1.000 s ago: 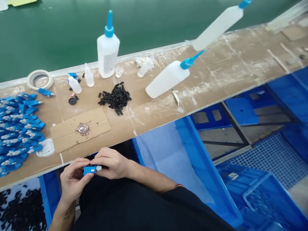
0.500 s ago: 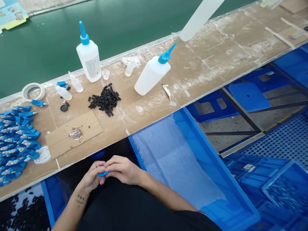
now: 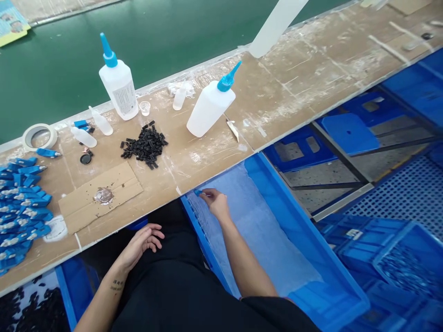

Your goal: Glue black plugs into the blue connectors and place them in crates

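My right hand (image 3: 215, 203) pinches a small blue plastic piece (image 3: 198, 192) over the near left corner of a blue tray (image 3: 277, 180) lined with a pale translucent sheet (image 3: 256, 230). Whether the piece touches the tray or sheet, I cannot tell. Above my lap, my left hand (image 3: 143, 244) holds nothing, its fingers loosely bent and apart. On the bench in front of me lie a heap of small black pieces (image 3: 145, 145) and a cardboard strip (image 3: 121, 182) with a glossy clear blob (image 3: 104, 196) on it. Many blue pieces with whitish tips (image 3: 26, 203) are packed together at the left.
Two large white bottles with blue nozzles (image 3: 119, 90) (image 3: 211, 110) stand on the bench, one tilted. Nearby are small squeeze bottles (image 3: 101, 121), a tape roll (image 3: 39, 137) and a black cap (image 3: 85, 159). Blue crates (image 3: 374, 244) sit at the lower right; a bin of black parts (image 3: 34, 304) is lower left.
My hands have come apart. The right hand has carried the small blue piece to the right, over the tray, while the left has let go and opened. The view has shifted slightly.
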Motion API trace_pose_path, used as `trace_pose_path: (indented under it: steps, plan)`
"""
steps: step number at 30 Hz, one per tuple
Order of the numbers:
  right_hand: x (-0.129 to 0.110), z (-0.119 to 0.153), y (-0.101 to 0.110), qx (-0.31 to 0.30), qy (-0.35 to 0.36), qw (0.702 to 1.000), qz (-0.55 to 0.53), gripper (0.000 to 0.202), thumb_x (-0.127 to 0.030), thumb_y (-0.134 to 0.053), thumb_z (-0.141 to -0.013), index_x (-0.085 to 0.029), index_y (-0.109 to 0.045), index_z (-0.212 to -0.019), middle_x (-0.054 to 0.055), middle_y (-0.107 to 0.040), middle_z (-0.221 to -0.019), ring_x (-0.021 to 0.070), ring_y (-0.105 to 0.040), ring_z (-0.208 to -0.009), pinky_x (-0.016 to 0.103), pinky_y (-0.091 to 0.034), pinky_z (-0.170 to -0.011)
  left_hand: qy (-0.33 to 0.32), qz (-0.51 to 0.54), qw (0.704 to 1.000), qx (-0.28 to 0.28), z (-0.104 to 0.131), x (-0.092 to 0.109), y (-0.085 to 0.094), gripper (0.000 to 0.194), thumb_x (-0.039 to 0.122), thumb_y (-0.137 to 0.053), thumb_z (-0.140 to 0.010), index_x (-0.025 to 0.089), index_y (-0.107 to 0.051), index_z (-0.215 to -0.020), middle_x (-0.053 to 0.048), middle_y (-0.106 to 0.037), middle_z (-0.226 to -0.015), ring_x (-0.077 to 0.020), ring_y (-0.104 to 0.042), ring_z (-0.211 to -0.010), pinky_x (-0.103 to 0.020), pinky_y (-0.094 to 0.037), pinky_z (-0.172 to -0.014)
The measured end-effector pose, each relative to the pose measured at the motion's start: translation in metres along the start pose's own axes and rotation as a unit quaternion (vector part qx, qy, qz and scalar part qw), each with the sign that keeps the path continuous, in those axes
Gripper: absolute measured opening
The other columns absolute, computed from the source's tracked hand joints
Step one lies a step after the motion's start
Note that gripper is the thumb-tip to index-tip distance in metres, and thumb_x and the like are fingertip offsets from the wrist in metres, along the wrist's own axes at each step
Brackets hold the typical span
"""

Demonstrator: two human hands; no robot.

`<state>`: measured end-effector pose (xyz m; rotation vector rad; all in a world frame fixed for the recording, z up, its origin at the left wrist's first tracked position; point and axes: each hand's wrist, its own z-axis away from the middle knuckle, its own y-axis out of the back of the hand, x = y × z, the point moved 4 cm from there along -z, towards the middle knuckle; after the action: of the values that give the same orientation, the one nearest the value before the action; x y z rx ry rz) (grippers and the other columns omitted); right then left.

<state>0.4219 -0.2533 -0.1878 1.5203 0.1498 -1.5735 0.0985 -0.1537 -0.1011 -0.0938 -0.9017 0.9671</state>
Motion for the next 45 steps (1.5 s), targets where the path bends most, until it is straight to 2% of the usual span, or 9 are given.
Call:
trace_pose_path:
  steps: [7,13,25,29,34,37,41,43,45]
  plan:
    - [0.010,-0.019,-0.057,-0.016,0.011,0.999,0.029,0.021,-0.037,-0.063,-0.078,-0.018,-0.071,-0.080,0.010,-0.076,-0.088,0.0230,-0.069,-0.079,0.033,-0.052,-0.079,-0.029,-0.039,0.998,0.050,0.006,0.004,0.009,0.045,0.051,-0.063,-0.091,0.016,-0.064,-0.120,-0.012,-0.068,-0.108,-0.0176,-0.064,-0.084,-0.027,-0.047,-0.068]
    - [0.025,-0.017,-0.056,-0.033,-0.006,0.999,0.019,0.044,-0.049,-0.042,-0.090,-0.016,-0.070,-0.082,0.009,-0.075,-0.083,0.0238,-0.067,-0.081,0.033,-0.052,-0.076,-0.021,-0.039,0.997,0.057,0.003,0.000,0.008,0.046,0.053,-0.064,-0.090,0.016,-0.066,-0.117,-0.012,-0.068,-0.105,-0.0176,-0.063,-0.082,-0.027,-0.045,-0.067]
    - [0.023,-0.020,-0.068,-0.065,-0.009,0.998,0.020,0.036,-0.048,-0.055,-0.079,-0.016,-0.072,-0.081,0.008,-0.076,-0.080,0.0228,-0.069,-0.075,0.031,-0.053,-0.070,-0.034,-0.053,0.996,0.064,0.000,0.004,0.012,0.050,0.057,-0.065,-0.088,0.016,-0.064,-0.116,-0.011,-0.067,-0.104,-0.0176,-0.063,-0.082,-0.028,-0.045,-0.067]
    - [0.007,-0.005,-0.052,-0.027,0.020,0.998,0.047,0.041,-0.053,-0.053,-0.078,-0.016,-0.069,-0.077,0.010,-0.074,-0.073,0.0232,-0.068,-0.069,0.031,-0.053,-0.062,-0.052,-0.085,0.993,0.070,0.014,0.004,0.011,0.054,0.062,-0.062,-0.087,0.016,-0.063,-0.116,-0.011,-0.066,-0.104,-0.0188,-0.062,-0.083,-0.030,-0.045,-0.068]
    - [-0.042,0.033,0.017,0.142,0.097,0.981,0.087,0.043,-0.053,-0.048,-0.089,-0.016,-0.067,-0.082,0.012,-0.071,-0.078,0.0225,-0.066,-0.074,0.033,-0.052,-0.069,-0.151,-0.161,0.973,0.064,0.087,0.029,0.024,0.042,0.051,-0.059,-0.094,0.022,-0.062,-0.124,-0.010,-0.068,-0.107,-0.0211,-0.064,-0.095,-0.033,-0.049,-0.085]
    - [-0.118,0.045,0.031,0.231,0.277,0.931,0.056,0.031,-0.044,-0.054,-0.092,-0.019,-0.066,-0.077,0.006,-0.067,-0.071,0.0178,-0.063,-0.065,0.030,-0.051,-0.065,-0.286,-0.229,0.892,0.264,0.138,0.060,0.057,0.030,0.046,-0.058,-0.095,0.022,-0.067,-0.110,-0.005,-0.068,-0.091,-0.0189,-0.062,-0.081,-0.031,-0.049,-0.076]
    - [-0.209,0.023,-0.032,0.016,0.366,0.917,0.158,0.034,-0.048,-0.054,-0.092,-0.019,-0.072,-0.094,0.011,-0.072,-0.095,0.0208,-0.066,-0.082,0.033,-0.052,-0.077,-0.339,-0.389,0.563,0.646,0.179,0.092,0.103,0.019,0.035,-0.064,-0.090,0.020,-0.069,-0.100,-0.007,-0.066,-0.094,-0.0234,-0.060,-0.093,-0.038,-0.047,-0.091]
    - [-0.226,0.010,-0.059,-0.031,0.348,0.912,0.216,0.048,-0.056,-0.045,-0.093,-0.018,-0.072,-0.103,0.013,-0.071,-0.101,0.0240,-0.066,-0.086,0.036,-0.051,-0.076,-0.307,-0.459,0.465,0.692,0.181,0.095,0.116,0.023,0.034,-0.065,-0.089,0.017,-0.070,-0.104,-0.013,-0.064,-0.105,-0.0280,-0.059,-0.104,-0.044,-0.046,-0.098]
    - [-0.228,-0.002,-0.074,-0.039,0.332,0.905,0.264,0.059,-0.064,-0.039,-0.090,-0.017,-0.073,-0.102,0.013,-0.071,-0.096,0.0273,-0.065,-0.084,0.040,-0.049,-0.075,-0.249,-0.510,0.439,0.696,0.179,0.090,0.128,0.029,0.033,-0.063,-0.090,0.018,-0.070,-0.114,-0.016,-0.062,-0.120,-0.0317,-0.055,-0.114,-0.047,-0.043,-0.102]
